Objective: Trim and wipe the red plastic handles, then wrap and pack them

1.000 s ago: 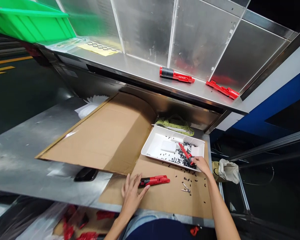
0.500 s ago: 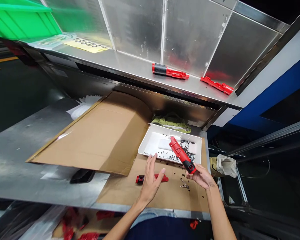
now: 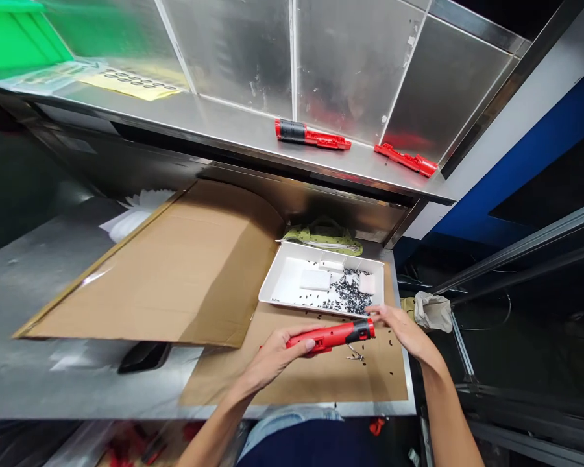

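A red plastic tool housing [image 3: 331, 337] with a black band near its right end lies across my left hand [image 3: 277, 355]. The thumb is on its near side and the fingers are behind it. At the black end, my right hand [image 3: 403, 329] has its fingers stretched out, close to the housing's rim and the tray's front right corner; whether the fingertips touch the rim I cannot tell. Beyond both hands stands a white tray [image 3: 278, 290] holding small black pieces [image 3: 351, 293] and pale blocks. A small metal tool [image 3: 355, 354] lies on the cardboard below the housing.
Two more red parts, one with a black band [image 3: 313, 135] and one plain [image 3: 405, 160], rest on the metal shelf. A large cardboard flap [image 3: 189, 259] rises at the left. Behind the tray lies a green patterned pouch [image 3: 324, 237]. A dark object [image 3: 143, 357] is under the flap.
The red housing has passed from my right hand to my left and turned sideways. My right hand has let go and opened beside its black end. The view has shifted slightly.
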Demonstrator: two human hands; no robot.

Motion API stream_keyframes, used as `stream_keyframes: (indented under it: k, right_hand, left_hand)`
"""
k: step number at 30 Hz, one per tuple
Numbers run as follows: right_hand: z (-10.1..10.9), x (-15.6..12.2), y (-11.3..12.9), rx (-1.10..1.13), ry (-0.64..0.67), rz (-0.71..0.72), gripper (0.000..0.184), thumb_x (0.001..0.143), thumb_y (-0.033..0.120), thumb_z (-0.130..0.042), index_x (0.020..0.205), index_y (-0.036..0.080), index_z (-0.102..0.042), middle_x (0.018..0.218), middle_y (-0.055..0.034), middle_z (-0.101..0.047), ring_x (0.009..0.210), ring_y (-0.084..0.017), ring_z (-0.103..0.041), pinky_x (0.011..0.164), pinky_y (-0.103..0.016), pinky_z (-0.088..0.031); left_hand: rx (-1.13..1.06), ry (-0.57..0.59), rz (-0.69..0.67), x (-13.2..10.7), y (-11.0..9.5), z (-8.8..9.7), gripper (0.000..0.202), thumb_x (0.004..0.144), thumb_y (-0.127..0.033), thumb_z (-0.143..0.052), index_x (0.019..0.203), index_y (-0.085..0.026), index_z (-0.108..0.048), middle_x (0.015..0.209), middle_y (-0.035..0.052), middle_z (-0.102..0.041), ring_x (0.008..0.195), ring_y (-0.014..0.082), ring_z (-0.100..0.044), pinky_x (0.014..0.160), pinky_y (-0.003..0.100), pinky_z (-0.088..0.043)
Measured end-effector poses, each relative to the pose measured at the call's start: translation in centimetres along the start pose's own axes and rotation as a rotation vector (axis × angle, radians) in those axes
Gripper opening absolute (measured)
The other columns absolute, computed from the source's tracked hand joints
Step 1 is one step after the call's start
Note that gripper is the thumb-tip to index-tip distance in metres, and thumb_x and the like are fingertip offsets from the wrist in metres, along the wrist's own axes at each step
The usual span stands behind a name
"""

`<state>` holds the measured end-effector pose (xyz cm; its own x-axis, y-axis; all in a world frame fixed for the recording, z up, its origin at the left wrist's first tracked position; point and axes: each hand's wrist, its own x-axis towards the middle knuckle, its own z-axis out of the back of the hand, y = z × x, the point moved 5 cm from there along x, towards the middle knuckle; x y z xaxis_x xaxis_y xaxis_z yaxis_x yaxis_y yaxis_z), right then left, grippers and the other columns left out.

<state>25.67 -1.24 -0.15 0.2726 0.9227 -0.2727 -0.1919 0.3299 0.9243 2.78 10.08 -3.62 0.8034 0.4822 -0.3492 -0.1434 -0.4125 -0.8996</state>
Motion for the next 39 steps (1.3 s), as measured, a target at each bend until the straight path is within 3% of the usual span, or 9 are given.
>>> stream_keyframes:
  k: [3, 6, 9, 14, 18, 22, 29, 33, 39]
  right_hand:
    - [0.9, -1.2, 0.6, -0.089, -0.152, 0.033, 0.047, 0.083, 0.066, -0.061, 0.101, 0.025, -0.076, 0.1, -0.006, -0.066, 0.094, -0.024, -0.057, 0.09, -0.037, -0.044]
    - [0.1, -2.0, 1.1, -0.179, -0.171, 0.068, 0.037, 0.075, 0.058, -0.072, 0.092, 0.026, -0.077, 0.091, -0.003, -0.055, 0.083, -0.02, -0.052, 0.083, -0.035, -0.046]
    - [-0.8, -2.2, 1.1, -0.166, -0.193, 0.048, 0.035, 0.071, 0.057, -0.073, 0.082, 0.024, -0.076, 0.097, -0.0041, -0.05, 0.089, -0.021, -0.053, 0.084, -0.036, -0.046]
    - [-1.8, -1.7, 0.8, 0.035, -0.09, 0.021, 0.04, 0.067, 0.059, -0.078, 0.079, 0.022, -0.078, 0.136, -0.0102, -0.044, 0.126, -0.031, -0.047, 0.103, -0.041, -0.041]
    - [-2.2, -1.7, 0.5, 0.138, -0.046, 0.004, 0.044, 0.066, 0.062, -0.079, 0.081, 0.02, -0.079, 0.148, -0.0114, -0.041, 0.119, -0.031, -0.055, 0.101, -0.041, -0.043]
    - [-2.4, -1.7, 0.2, 0.17, -0.05, -0.001, 0.045, 0.067, 0.061, -0.078, 0.079, 0.018, -0.079, 0.149, -0.0119, -0.043, 0.108, -0.028, -0.062, 0.096, -0.038, -0.046]
    - [-2.2, -1.6, -0.4, 0.178, -0.121, 0.029, 0.04, 0.071, 0.059, -0.076, 0.076, 0.019, -0.078, 0.146, -0.0125, -0.05, 0.121, -0.032, -0.056, 0.095, -0.04, -0.047]
    - [-2.1, -1.5, -0.4, 0.185, -0.129, 0.035, 0.042, 0.069, 0.06, -0.077, 0.073, 0.019, -0.077, 0.144, -0.0136, -0.051, 0.118, -0.033, -0.058, 0.096, -0.041, -0.047]
    - [-1.6, -1.5, -0.1, 0.114, -0.106, 0.073, 0.039, 0.071, 0.059, -0.075, 0.07, 0.021, -0.075, 0.139, -0.0127, -0.056, 0.133, -0.034, -0.046, 0.107, -0.045, -0.038]
  left_hand:
    - [-0.02, -0.046, -0.018, 0.2, 0.3, -0.1, 0.06, 0.071, -0.054, -0.078, 0.115, -0.014, -0.074, 0.111, 0.0147, -0.075, 0.098, 0.0317, -0.071, 0.083, 0.038, -0.057]
    - [-0.043, -0.037, -0.023, 0.2, 0.0, -0.3, 0.058, 0.07, -0.053, -0.079, 0.113, -0.014, -0.075, 0.115, 0.0147, -0.074, 0.104, 0.0323, -0.069, 0.09, 0.04, -0.056]
    - [-0.094, -0.018, -0.03, 0.2, -0.4, -0.6, 0.054, 0.071, -0.051, -0.079, 0.112, -0.016, -0.076, 0.116, 0.0132, -0.073, 0.107, 0.0325, -0.068, 0.096, 0.044, -0.054]
    - [-0.025, -0.01, -0.036, 0.2, -0.6, -0.7, 0.052, 0.072, -0.05, -0.078, 0.111, -0.015, -0.076, 0.115, 0.0127, -0.074, 0.107, 0.0312, -0.067, 0.095, 0.04, -0.055]
    - [-0.009, 0.005, -0.043, 0.2, -0.7, -0.7, 0.053, 0.073, -0.051, -0.077, 0.112, -0.015, -0.075, 0.115, 0.0132, -0.074, 0.109, 0.032, -0.067, 0.093, 0.04, -0.055]
    - [-0.017, 0.023, -0.041, 0.2, -0.7, -1.0, 0.055, 0.072, -0.052, -0.078, 0.113, -0.016, -0.075, 0.116, 0.0133, -0.074, 0.11, 0.0319, -0.066, 0.091, 0.038, -0.056]
    - [0.028, 0.003, -0.049, 0.4, -1.1, -1.5, 0.056, 0.071, -0.053, -0.077, 0.111, -0.014, -0.075, 0.115, 0.0136, -0.074, 0.097, 0.0275, -0.07, 0.083, 0.033, -0.057]
    - [0.047, 0.009, -0.063, 0.5, -1.4, -1.7, 0.053, 0.072, -0.053, -0.076, 0.11, -0.015, -0.076, 0.112, 0.0124, -0.075, 0.095, 0.0268, -0.07, 0.081, 0.033, -0.057]
    - [0.061, 0.029, -0.084, 0.4, -2.2, -2.1, 0.05, 0.075, -0.049, -0.075, 0.112, -0.016, -0.076, 0.113, 0.0113, -0.075, 0.104, 0.0287, -0.068, 0.092, 0.037, -0.056]
